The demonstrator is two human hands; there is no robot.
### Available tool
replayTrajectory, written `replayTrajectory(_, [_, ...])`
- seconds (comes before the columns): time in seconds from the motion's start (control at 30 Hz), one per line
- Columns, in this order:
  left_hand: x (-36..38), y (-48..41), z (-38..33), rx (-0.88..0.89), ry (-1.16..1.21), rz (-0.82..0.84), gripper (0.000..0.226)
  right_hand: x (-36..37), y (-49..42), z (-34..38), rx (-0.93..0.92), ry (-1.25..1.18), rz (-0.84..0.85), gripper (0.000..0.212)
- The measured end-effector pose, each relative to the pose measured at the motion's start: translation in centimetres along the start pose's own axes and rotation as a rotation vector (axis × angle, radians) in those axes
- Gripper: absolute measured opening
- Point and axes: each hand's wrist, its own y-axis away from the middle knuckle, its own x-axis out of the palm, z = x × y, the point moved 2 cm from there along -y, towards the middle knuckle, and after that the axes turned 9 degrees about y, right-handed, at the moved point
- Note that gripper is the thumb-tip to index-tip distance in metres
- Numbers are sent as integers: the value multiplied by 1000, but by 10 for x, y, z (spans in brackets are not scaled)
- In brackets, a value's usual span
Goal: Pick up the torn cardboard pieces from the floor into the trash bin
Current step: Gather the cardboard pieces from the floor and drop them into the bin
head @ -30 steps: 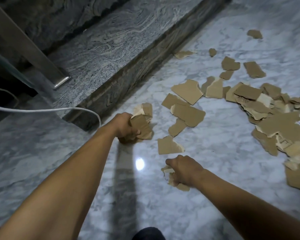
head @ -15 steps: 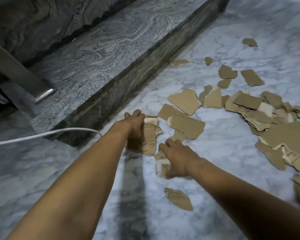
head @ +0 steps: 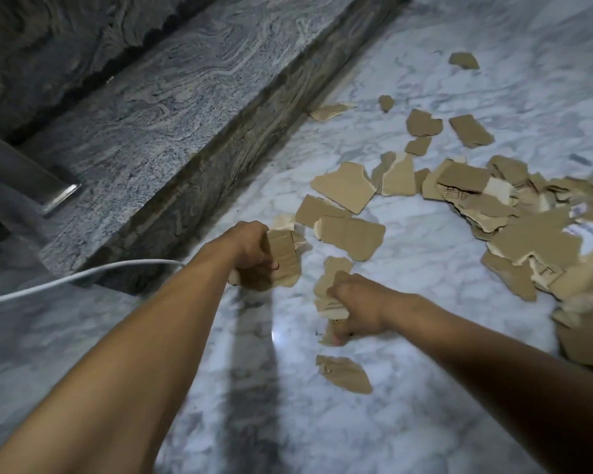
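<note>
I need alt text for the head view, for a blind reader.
The left hand grips a stack of torn cardboard and the right hand holds a few pieces over a marble floor. Many more pieces lie scattered to the right.

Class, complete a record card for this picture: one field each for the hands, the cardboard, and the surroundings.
left hand: grips a stack of cardboard pieces
right hand: grips cardboard scraps
lone piece: flat on the marble floor, nearer the camera
cardboard pile: on the floor, at right
white cable: lies by the granite step
trash bin: not in view
</note>
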Motion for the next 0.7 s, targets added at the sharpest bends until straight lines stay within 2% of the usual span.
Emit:
replayTrajectory(0.1, [-14,11,-18,14,13,42,43,-5,25,-10,-34,55,93,58])
replayTrajectory(0.23, [0,22,-67,105,1,184,53,22,41,18,-131,115,147,68])
replayTrajectory(0.3, [24,24,-88,173,-90,213,61,42,42,32,-154,211,44,66])
replayTrajectory(0.37, [52,23,-101,283,-293,195,76,58,43,38,-139,260,-118,52])
replayTrajectory(0.43, [70,19,-104,377,-442,151,90,66,42,39,-105,204,-185,42])
replayTrajectory(0.5, [74,14,-105,413,-474,123,97,66,42,38,-67,115,-177,42])
replayTrajectory(0.63, [71,13,-112,362,-466,101,89,67,46,37,11,-14,-173,48])
replayTrajectory(0.7, [73,12,-110,311,-423,108,92,69,45,35,29,-83,-118,58])
